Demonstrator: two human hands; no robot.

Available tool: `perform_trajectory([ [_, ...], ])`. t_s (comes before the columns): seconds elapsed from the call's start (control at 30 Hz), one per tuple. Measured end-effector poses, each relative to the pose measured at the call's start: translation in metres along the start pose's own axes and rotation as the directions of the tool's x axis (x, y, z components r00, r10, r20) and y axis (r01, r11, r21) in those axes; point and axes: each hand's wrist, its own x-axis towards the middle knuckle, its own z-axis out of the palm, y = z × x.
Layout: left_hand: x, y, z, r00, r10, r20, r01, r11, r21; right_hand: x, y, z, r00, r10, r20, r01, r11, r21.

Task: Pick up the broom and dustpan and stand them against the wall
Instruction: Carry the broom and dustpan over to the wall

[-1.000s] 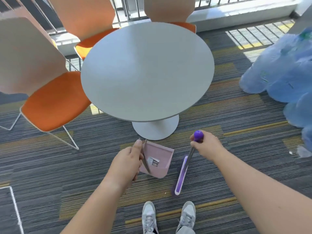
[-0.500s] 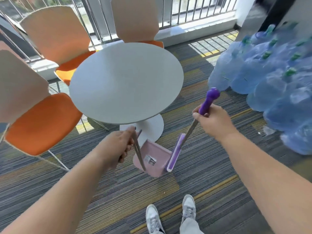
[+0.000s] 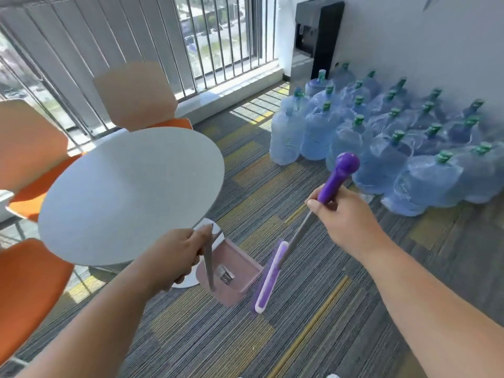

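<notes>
My right hand [image 3: 346, 216] grips the purple handle of the broom [image 3: 338, 175]; its grey shaft runs down to the purple and white head [image 3: 268, 279] above the carpet. My left hand [image 3: 177, 255] holds the grey handle of the pink dustpan [image 3: 234, 271], which hangs just left of the broom head with a small label inside. The grey wall [image 3: 425, 42] is at the far right, behind the water bottles.
A round grey table [image 3: 131, 197] with orange chairs [image 3: 30, 290] stands at the left. Several blue water bottles [image 3: 381, 140] line the wall at the right, next to a black water dispenser [image 3: 316, 36]. Window bars run along the back. Striped carpet lies ahead.
The view has swung up and to the right, bringing the wall, bottles and dispenser into sight. Both hands have risen with the broom and dustpan, which stay close together.
</notes>
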Motion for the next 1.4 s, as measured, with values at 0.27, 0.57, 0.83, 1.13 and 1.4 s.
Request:
perform_trajectory([
  [0.27,0.014,0.096,0.069,0.991,0.08,0.108,-0.09,0.992,0.092,-0.042,0.071,-0.135,0.985,0.088,-0.149,-0.1,0.992,-0.081],
  [0.57,0.026,0.227,0.206,0.936,0.182,0.3,-0.236,0.96,0.154,-0.103,0.173,-0.297,0.922,0.193,-0.336,-0.23,0.97,-0.075],
  [0.83,0.034,0.341,0.358,0.846,0.265,0.462,-0.396,0.893,0.215,-0.153,0.254,-0.414,0.793,0.284,-0.539,-0.368,0.928,-0.051],
  [1.13,0.083,0.48,0.523,0.709,0.319,0.628,-0.566,0.79,0.237,-0.127,0.357,-0.539,0.668,0.369,-0.646,-0.506,0.862,-0.031],
  [1.4,0.125,0.632,0.663,0.56,0.355,0.749,-0.719,0.658,0.225,-0.088,0.434,-0.664,0.561,0.43,-0.707,-0.56,0.826,0.058],
])
